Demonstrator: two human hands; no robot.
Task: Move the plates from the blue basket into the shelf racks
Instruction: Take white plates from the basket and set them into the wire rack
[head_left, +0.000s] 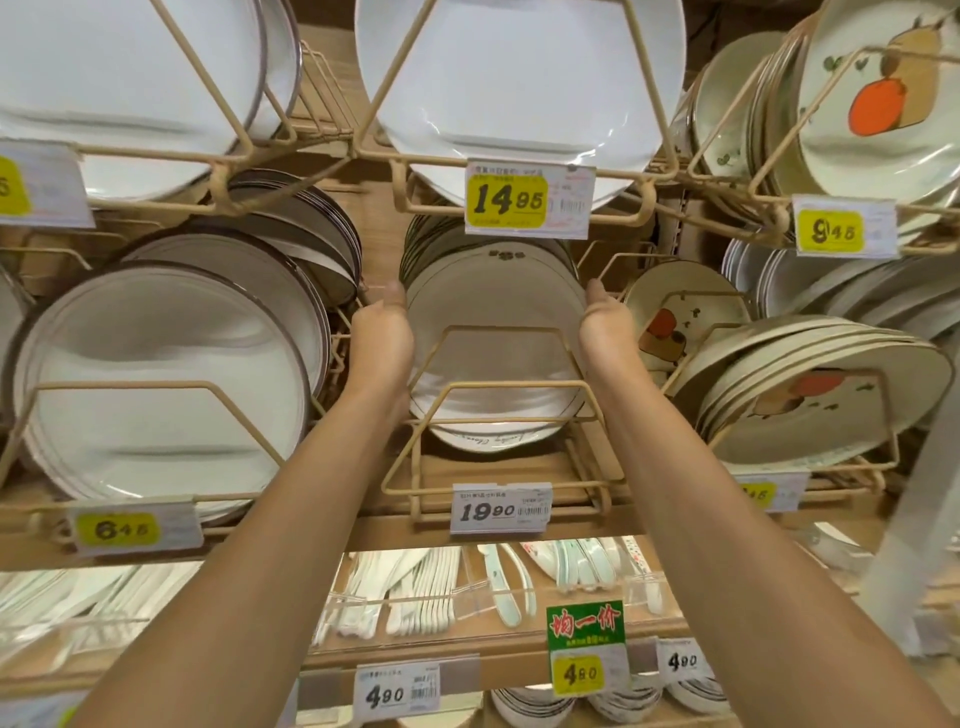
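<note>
Plates (493, 332) stand in the middle wire rack (498, 387), my left hand (382, 325) and right hand (597, 325) gripping the front one's edges, seemingly seating it; blue basket sits out of view, so I cannot judge what's left.

The middle rack (519, 383) holds a stack of upright white plates (493, 306). The left hand (382, 332) holds the stack's left rim, the right hand (602, 327) its right rim. A 19.90 price tag (501, 508) hangs on the rack's front. Left of the rack stand brown-rimmed plates (166, 374); right of it, cartoon plates (810, 395); below it, spoons (426, 587).
</note>
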